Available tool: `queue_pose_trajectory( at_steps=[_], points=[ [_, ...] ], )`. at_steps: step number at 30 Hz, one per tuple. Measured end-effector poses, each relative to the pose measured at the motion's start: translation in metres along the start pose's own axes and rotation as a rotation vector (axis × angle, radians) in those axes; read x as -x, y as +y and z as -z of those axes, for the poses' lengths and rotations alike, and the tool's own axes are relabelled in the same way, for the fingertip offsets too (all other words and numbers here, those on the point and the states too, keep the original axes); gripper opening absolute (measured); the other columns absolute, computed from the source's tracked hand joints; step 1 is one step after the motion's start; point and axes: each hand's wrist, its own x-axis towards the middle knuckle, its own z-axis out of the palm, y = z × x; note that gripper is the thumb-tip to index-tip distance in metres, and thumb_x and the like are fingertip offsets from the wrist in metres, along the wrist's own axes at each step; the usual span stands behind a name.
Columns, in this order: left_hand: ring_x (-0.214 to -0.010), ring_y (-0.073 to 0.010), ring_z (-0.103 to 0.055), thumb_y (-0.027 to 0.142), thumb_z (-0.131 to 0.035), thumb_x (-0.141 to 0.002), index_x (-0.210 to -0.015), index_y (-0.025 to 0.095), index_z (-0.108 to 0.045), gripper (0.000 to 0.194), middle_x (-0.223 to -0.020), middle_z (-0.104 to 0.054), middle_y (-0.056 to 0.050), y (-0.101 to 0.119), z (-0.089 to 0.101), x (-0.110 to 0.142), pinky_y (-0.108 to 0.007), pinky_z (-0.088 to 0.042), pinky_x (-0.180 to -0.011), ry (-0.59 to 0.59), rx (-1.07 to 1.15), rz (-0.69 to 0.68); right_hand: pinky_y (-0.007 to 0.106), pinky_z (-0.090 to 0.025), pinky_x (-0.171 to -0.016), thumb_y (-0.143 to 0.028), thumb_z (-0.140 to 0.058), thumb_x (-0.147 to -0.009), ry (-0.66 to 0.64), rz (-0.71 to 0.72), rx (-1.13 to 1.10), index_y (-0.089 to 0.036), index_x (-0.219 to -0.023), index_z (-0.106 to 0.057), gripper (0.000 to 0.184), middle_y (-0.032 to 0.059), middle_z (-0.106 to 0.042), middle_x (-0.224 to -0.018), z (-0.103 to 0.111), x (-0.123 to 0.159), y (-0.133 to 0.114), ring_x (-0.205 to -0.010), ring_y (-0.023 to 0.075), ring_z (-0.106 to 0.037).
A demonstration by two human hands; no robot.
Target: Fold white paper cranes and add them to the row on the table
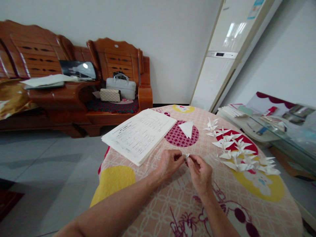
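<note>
Over the middle of the table, my left hand [170,163] and my right hand [201,171] meet at the fingertips. Both pinch a small piece of folded white paper [187,156], mostly hidden by the fingers. Beyond them a folded paper triangle [187,128] lies on a purple checked circle of the cloth. Several white paper cranes [237,163] stand in a group to the right of my right hand. To the left of my hands rests a stack of printed paper sheets [140,135].
A patterned tablecloth [148,204] covers the rounded table. Behind it stand wooden chairs [118,59], one holding a grey bag [123,87] and a quilted purse [110,95]. A tall white air conditioner [214,75] is at the back. A glass-topped side table [293,138] holds clutter on the right.
</note>
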Motion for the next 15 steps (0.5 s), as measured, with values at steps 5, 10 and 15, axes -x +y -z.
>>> queue_pose_trajectory(
  at_steps=[5, 10, 15],
  points=[
    [-0.052, -0.0072, -0.034, 0.028, -0.052, -0.082, -0.052, 0.014, -0.045, 0.034, -0.050, -0.036, 0.004, 0.0000, -0.0014, 0.0011, -0.022, -0.020, -0.049, 0.002, -0.027, -0.022, 0.024, -0.052, -0.061, -0.026, -0.054, -0.087, 0.090, 0.235, 0.209, -0.014, -0.091, -0.068, 0.019, 0.0079, -0.072, -0.076, -0.0028, 0.0005, -0.0035, -0.063, 0.0167, -0.068],
    [-0.051, -0.0064, -0.035, 0.026, -0.052, -0.083, -0.050, 0.013, -0.046, 0.036, -0.050, -0.038, 0.004, 0.0070, -0.0013, 0.0041, -0.021, -0.022, -0.049, 0.035, -0.051, -0.072, 0.025, -0.049, -0.058, -0.023, -0.054, -0.085, 0.151, 0.288, 0.281, -0.013, -0.083, -0.068, 0.017, 0.0060, -0.068, -0.069, -0.0048, -0.0001, -0.0080, -0.059, 0.0155, -0.064],
    [-0.051, -0.0083, -0.047, 0.033, -0.056, -0.084, -0.059, 0.013, -0.060, 0.032, -0.054, -0.053, 0.001, 0.0072, -0.0041, 0.0034, -0.019, -0.032, -0.049, 0.049, 0.177, 0.039, 0.025, -0.048, -0.057, -0.029, -0.061, -0.081, 0.166, -0.057, -0.040, -0.015, -0.072, -0.068, 0.018, 0.0027, -0.066, -0.065, -0.0036, -0.0020, -0.0099, -0.059, 0.0159, -0.061]
  ],
)
